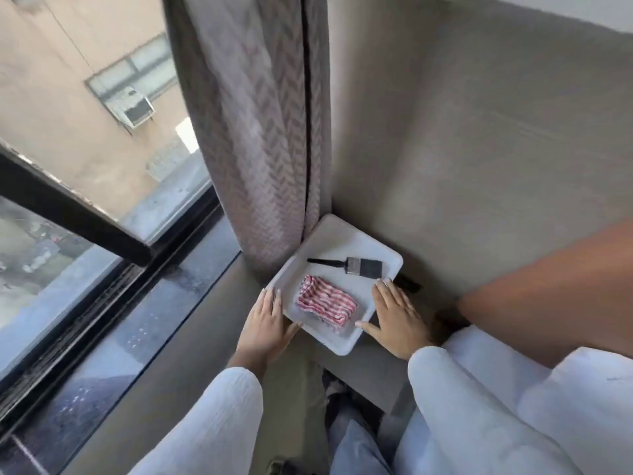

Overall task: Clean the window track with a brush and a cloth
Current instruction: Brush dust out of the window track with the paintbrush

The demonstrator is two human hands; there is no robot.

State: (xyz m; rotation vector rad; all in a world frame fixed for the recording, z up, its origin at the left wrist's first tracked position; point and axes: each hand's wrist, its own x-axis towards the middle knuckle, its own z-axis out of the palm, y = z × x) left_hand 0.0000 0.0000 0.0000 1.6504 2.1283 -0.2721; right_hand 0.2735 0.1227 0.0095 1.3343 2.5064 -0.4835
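Flanking the tray (337, 240): left hand (269, 325), right hand (399, 318).

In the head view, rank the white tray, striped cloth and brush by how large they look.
1. white tray, clearly largest
2. striped cloth
3. brush, about as long as the cloth but far thinner

Patterned curtain (253, 132) hangs beside white tray (339, 238); white bedding (565, 406) lower right.

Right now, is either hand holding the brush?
No, the brush lies untouched in the white tray next to the striped cloth, while the left hand and right hand sit at the tray's two sides.
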